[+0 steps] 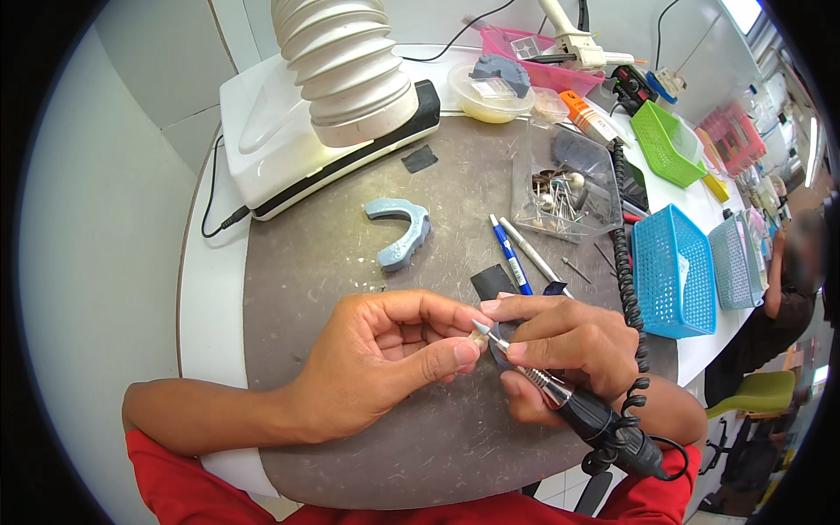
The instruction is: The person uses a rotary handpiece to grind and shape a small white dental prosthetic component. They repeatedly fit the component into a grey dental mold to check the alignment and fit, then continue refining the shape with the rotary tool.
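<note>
The rotary handpiece (582,414) is nearer the person than the blue-grey arch model (415,236) and to its right, its long axis running diagonally. Its black body trails toward the person's right, and its pale blue conical tip (480,327) points away and leftward. The tip sits against or just beside a small tooth-coloured piece (479,339); exact contact is hard to tell.

The left hand (363,367), directly nearer the person than the model, has thumb and index fingers clamped on that piece. The right hand (582,346), right of the model, has its fingers closed around the handpiece's metal neck.

On the bench (289,262), a blue pen (511,254) and a clear box (525,210) stand right of the model; a blue basket (656,297) is farther right.
</note>
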Demonstrator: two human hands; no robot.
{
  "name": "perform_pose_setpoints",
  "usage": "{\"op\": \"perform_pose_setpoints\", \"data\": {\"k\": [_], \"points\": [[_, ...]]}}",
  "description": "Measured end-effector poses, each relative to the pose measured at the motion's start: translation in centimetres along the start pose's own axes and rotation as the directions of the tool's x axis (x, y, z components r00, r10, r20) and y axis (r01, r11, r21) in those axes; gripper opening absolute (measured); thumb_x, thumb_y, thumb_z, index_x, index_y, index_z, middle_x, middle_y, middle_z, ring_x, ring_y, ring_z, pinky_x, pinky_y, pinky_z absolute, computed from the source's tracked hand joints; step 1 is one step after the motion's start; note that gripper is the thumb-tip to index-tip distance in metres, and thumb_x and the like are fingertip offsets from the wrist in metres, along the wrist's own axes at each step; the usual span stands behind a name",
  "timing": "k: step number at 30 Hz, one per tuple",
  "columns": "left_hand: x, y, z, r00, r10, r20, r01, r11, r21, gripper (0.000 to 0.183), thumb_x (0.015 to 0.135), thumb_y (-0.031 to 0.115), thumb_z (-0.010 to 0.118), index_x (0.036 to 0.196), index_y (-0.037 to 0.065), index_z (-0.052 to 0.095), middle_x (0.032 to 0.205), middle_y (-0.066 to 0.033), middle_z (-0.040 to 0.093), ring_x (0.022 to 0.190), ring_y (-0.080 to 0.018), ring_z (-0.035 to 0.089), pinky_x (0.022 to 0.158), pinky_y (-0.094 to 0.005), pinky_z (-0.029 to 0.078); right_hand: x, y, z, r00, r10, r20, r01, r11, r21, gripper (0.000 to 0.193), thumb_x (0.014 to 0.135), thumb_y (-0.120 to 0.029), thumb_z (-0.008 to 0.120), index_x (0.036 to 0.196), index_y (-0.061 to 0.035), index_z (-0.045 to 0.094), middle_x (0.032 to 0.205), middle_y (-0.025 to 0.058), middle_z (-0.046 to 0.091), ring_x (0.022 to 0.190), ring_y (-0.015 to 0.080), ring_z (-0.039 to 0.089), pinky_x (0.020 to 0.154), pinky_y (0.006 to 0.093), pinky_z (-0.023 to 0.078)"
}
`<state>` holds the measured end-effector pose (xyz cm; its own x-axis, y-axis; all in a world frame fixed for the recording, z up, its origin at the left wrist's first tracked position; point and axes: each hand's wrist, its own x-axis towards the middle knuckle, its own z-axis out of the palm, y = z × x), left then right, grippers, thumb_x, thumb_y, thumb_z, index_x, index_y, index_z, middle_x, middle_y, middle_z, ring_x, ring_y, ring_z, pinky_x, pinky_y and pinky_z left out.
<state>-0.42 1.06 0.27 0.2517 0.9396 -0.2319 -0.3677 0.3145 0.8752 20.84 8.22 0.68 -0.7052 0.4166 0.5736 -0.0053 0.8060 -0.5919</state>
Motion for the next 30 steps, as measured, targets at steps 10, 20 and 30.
{"op": "perform_pose_setpoints", "data": {"k": [10,20,30], "points": [[0.0,0.1,0.08,1.0,0.004,-0.003,-0.004,1.0,-0.009,0.024,0.091,0.005,0.066,0.113,-0.005,0.062,0.1,-0.0106,0.067,0.086,-0.0125,0.065,0.079,-0.0267,0.056,0.18,-0.11,-0.13,1.0,-0.016,0.017,0.016,1.0,0.004,0.03,0.075,-0.001,0.076,0.098,-0.0029,0.058,0.087,0.0128,0.065,0.098,0.0369,0.069,0.089,0.0486,0.056],[0.0,0.11,0.09,1.0,0.004,-0.005,-0.004,1.0,0.014,0.025,0.09,0.001,0.066,0.114,-0.004,0.06,0.106,-0.0118,0.067,0.094,-0.0139,0.066,0.084,-0.0277,0.056,-0.09,0.02,-0.14,1.0,0.009,0.017,-0.01,1.0,0.011,0.031,0.076,-0.001,0.076,0.1,-0.0029,0.057,0.088,0.013,0.064,0.1,0.0374,0.068,0.091,0.0502,0.055],[0.05,-0.01,0.15,1.0,0.019,0.002,-0.019,1.0,-0.005,0.026,0.089,0.001,0.067,0.114,-0.004,0.06,0.107,-0.0101,0.065,0.096,-0.0134,0.065,0.085,-0.0271,0.056,0.05,0.0,-0.01,1.0,0.003,0.006,-0.003,1.0,0.002,0.029,0.075,-0.001,0.076,0.099,-0.0043,0.058,0.087,0.0127,0.065,0.098,0.0368,0.069,0.09,0.0499,0.056]]}}
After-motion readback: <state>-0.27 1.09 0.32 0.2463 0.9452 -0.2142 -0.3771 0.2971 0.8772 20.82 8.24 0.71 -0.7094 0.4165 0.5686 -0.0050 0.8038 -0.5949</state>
